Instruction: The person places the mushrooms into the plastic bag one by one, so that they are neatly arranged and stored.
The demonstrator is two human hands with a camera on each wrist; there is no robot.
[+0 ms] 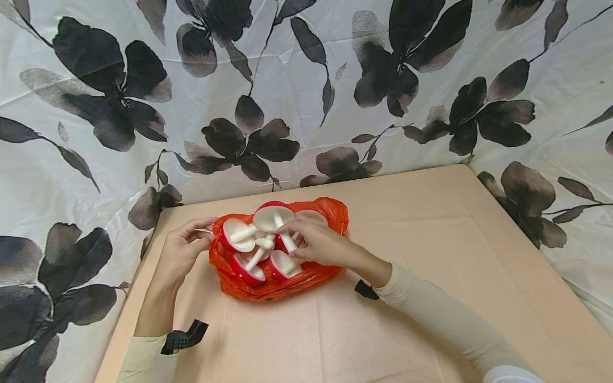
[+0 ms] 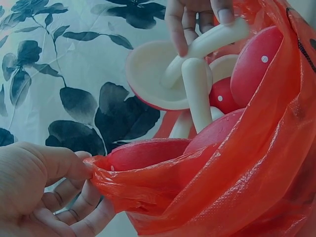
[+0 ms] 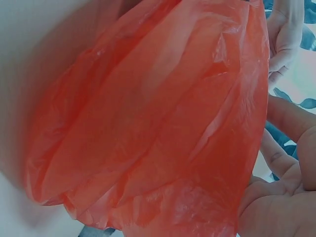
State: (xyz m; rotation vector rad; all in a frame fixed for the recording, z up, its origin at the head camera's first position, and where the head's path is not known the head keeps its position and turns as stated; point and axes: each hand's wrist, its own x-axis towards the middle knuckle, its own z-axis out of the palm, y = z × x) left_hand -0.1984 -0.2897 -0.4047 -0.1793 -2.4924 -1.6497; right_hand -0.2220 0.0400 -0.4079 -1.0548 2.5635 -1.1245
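Observation:
An orange-red plastic bag (image 1: 230, 287) lies on the table with its mouth open, holding several toy mushrooms with white-dotted red caps and pale stems. The left hand (image 1: 184, 244) pinches the bag's left rim between thumb and finger, as the left wrist view shows at the bag's edge (image 2: 106, 180). Over the bag's mouth, the right hand (image 1: 318, 242) pinches the stem of the topmost toy mushroom (image 2: 143, 74), whose pale underside faces up. Other toy mushrooms (image 1: 239, 236) lie in a jumble beneath it. In the right wrist view the bag's side hides the mushrooms.
The table (image 1: 412, 223) has a tan cover, with its back edge close to a white cloth (image 1: 325, 127) printed with dark flowers. Black wrist straps (image 1: 184, 338) sit over the pale sleeves (image 1: 440, 303).

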